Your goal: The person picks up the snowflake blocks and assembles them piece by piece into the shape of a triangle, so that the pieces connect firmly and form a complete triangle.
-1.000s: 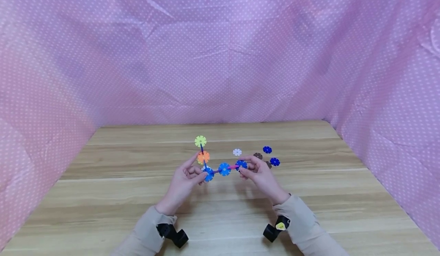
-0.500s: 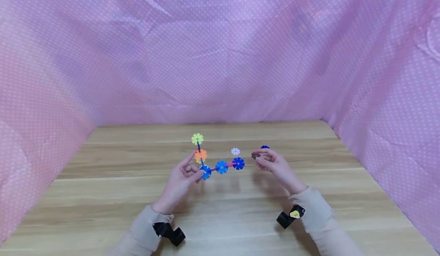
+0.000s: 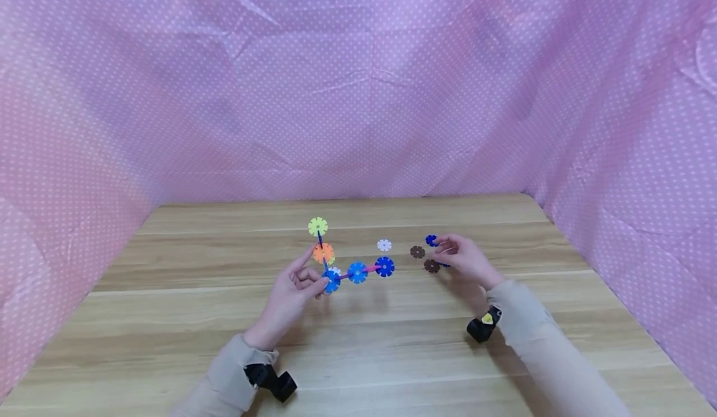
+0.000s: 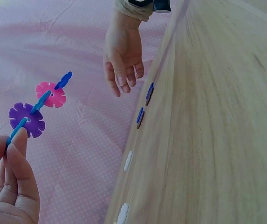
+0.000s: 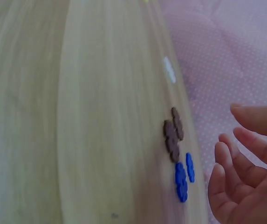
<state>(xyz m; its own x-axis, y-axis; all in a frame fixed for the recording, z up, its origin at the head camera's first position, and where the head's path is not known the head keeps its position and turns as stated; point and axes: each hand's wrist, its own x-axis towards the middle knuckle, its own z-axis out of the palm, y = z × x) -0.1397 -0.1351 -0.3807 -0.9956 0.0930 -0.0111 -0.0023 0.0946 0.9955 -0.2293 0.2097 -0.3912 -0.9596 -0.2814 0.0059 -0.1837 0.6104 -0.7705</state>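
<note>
My left hand [image 3: 291, 292] pinches a light blue notched disc [image 3: 332, 281] at the bend of a chain of interlocking snowflake discs. From there an orange disc [image 3: 323, 253] and a yellow-green disc [image 3: 317, 226] lead away from me. Rightward run a second light blue disc [image 3: 357, 272] and a dark blue disc [image 3: 384, 267]. Purple [image 4: 33, 125] and pink [image 4: 47, 89] connecting discs show in the left wrist view. My right hand [image 3: 465, 260], holding nothing, hovers above the loose blue discs [image 5: 181, 183] with its fingers loosely bent.
Two brown discs [image 5: 170, 140] lie just left of the blue ones on the wooden table [image 3: 358, 355]. A white disc [image 3: 384, 244] lies behind the chain's right end. A pink dotted cloth [image 3: 358, 93] hangs around the table's back and sides.
My right hand has let go of the chain's dark blue end disc and moved right, over the loose discs. The left hand, still holding the chain, has shifted slightly left.
</note>
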